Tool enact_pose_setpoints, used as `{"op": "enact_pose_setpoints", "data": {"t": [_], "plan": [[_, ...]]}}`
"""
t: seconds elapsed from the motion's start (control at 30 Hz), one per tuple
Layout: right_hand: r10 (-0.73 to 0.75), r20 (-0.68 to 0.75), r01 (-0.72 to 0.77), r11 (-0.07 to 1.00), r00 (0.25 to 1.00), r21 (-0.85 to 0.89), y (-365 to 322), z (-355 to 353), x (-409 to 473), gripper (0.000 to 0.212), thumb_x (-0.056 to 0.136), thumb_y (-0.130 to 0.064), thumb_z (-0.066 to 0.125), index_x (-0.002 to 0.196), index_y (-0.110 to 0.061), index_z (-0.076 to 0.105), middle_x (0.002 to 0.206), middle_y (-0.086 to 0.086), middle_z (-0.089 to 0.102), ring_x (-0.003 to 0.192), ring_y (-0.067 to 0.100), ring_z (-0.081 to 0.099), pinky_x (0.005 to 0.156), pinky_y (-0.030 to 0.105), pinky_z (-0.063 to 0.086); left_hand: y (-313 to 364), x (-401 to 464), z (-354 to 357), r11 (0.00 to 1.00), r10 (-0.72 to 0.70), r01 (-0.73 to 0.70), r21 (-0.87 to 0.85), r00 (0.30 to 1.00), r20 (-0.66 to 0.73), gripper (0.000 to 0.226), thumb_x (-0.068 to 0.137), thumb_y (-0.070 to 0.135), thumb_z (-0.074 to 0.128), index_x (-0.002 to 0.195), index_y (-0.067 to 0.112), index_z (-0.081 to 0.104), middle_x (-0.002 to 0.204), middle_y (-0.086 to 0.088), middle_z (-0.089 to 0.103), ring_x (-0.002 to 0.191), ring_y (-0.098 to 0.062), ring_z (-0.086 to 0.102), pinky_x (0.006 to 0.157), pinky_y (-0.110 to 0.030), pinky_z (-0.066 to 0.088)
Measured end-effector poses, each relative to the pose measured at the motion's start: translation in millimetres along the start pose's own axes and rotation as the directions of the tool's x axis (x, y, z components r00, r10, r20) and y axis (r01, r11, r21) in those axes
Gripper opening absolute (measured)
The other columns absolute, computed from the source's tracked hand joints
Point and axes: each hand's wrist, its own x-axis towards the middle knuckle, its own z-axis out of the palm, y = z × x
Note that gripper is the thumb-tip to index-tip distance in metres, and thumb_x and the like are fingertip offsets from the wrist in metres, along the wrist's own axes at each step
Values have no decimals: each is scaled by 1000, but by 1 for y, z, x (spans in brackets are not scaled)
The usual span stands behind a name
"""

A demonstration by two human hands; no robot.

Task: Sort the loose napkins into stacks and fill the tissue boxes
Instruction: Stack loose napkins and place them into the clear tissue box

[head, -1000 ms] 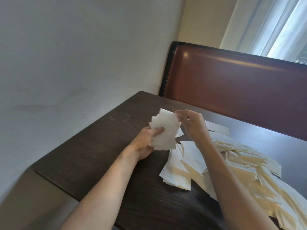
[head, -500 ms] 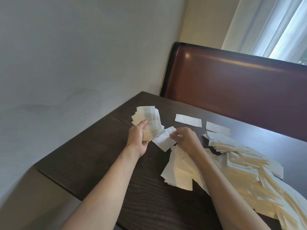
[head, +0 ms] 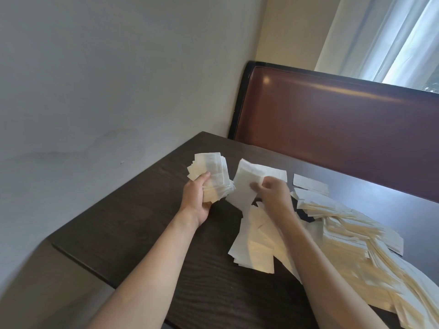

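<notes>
Dark wood-grain table (head: 142, 233) in a corner, against a pale plaster wall (head: 95, 91); maroon padded booth back (head: 332, 129) behind, sheer white curtain (head: 392, 36) above. Two bare hands: left hand (head: 197, 200) gripping a fanned stack of cream napkins (head: 212, 176), right hand (head: 273, 193) pinching one white napkin (head: 247, 184), raised. Big loose heap of napkins (head: 344, 236) sprawled to the right, too many to count; one single napkin (head: 310, 182) lying apart beyond it.

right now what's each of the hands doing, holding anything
Left hand: grips a stack of napkins, held above the table.
Right hand: pinches a single napkin, lifted off the loose pile.
</notes>
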Motion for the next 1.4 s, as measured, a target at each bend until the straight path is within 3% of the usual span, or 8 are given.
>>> {"op": "enact_pose_setpoints", "data": {"t": [0.17,0.3,0.4,0.5,0.63,0.93,1.13,1.4], "plan": [[58,-69,-22,899,996,436,-40,-23,-7,3,91,-15,69,89,-14,67,91,-1,69,89,15,66,66,25,56,0,-3,3,999,5,-4,40,1000,-11,8,97,18,63,102,24,64,104,-3,71,95,-20,68,85,-34,57],[-21,150,-89,722,988,686,-61,-29,-16,9,95,-16,63,100,-12,69,92,1,72,84,14,69,71,31,59,-2,-5,4,998,-10,7,62,999,49,20,98,25,63,116,18,67,101,-3,74,92,-19,71,75,-30,58],[-18,243,-121,830,970,544,-62,-18,-22,11,94,-13,64,102,-6,67,82,2,71,65,10,67,56,21,55,-3,-8,6,998,-62,57,35,985,163,35,102,41,53,122,17,66,110,-9,75,101,-26,71,90,-41,57],[50,186,-104,950,981,296,-52,-3,-24,5,93,-12,66,89,-12,68,90,11,70,69,17,67,55,28,58,-4,-11,6,994,-98,79,71,942,320,51,100,54,43,131,18,62,117,-11,73,102,-26,71,78,-38,60],[6,86,-19,988,996,151,-50,-1,-24,17,90,-16,70,74,-19,65,79,10,67,69,22,62,69,48,59,-11,-10,6,972,-94,12,235,936,340,40,97,29,59,134,14,57,117,-13,69,102,-25,69,76,-36,60],[7,-36,-3,994,999,106,-50,-7,-28,11,88,-25,73,90,-14,72,89,7,71,75,21,68,77,43,61,-15,-19,5,955,2,-114,273,926,378,44,96,17,64,138,20,51,125,-12,67,112,-28,67,79,-35,58],[-60,127,31,976,990,216,-40,-33,-53,70,83,-30,79,143,-27,45,134,-2,51,117,20,56,95,40,53,-9,-44,5,922,-13,-183,342,866,499,47,92,16,68,136,23,55,125,-15,64,110,-30,67,77,-39,58],[-95,194,22,936,976,350,-28,-100,-118,26,84,-12,75,109,-17,69,98,12,71,90,32,68,76,44,55,-12,-105,35,801,-91,-276,532,822,563,45,76,26,75,119,17,66,98,-5,72,83,-20,70,68,-38,57]]}}
